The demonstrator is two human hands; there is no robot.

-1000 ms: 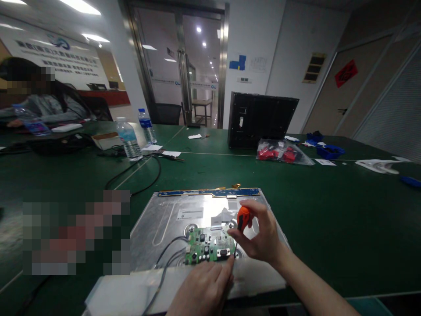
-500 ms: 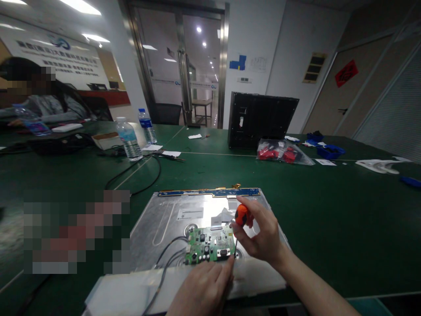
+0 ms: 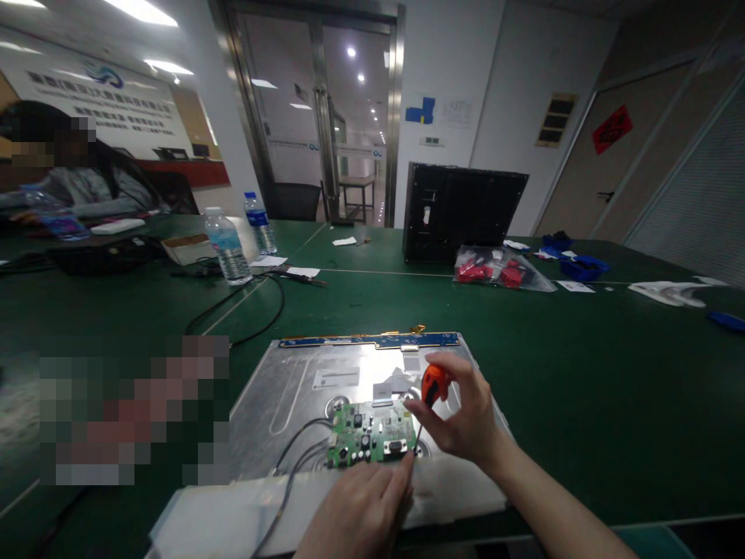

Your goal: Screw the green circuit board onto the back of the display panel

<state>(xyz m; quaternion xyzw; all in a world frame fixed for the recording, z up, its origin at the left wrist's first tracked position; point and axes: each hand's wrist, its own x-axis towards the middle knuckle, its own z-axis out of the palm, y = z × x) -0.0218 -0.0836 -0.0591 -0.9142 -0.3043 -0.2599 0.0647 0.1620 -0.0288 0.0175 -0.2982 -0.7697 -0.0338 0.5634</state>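
My right hand (image 3: 466, 407) is closed around the orange-and-black handle of a screwdriver (image 3: 434, 383). The shaft points down, slightly tilted, to the lower right corner of a green circuit board (image 3: 372, 427). Beside that corner my left hand (image 3: 364, 505) lies low over the board's front edge, index fingertip at the screwdriver's tip. Its other fingers are curled; whatever they may hold is hidden. The board sits on the metal back of a flat display panel (image 3: 296, 373), with dark cables (image 3: 296, 435) running from its left side. A blue strip board (image 3: 349, 340) lines the panel's far edge.
White foam sheeting (image 3: 215, 512) lies along the panel's near edge. Farther back on the green table (image 3: 582, 388) stand a black monitor housing (image 3: 459, 210), a plastic bag with red parts (image 3: 500, 269) and water bottles (image 3: 230, 248). A person (image 3: 81, 171) sits at far left.
The screwdriver handle has turned in my right fingers and leans a little more to the right. My thumb and fingers have shifted on it. My left hand stays in place.
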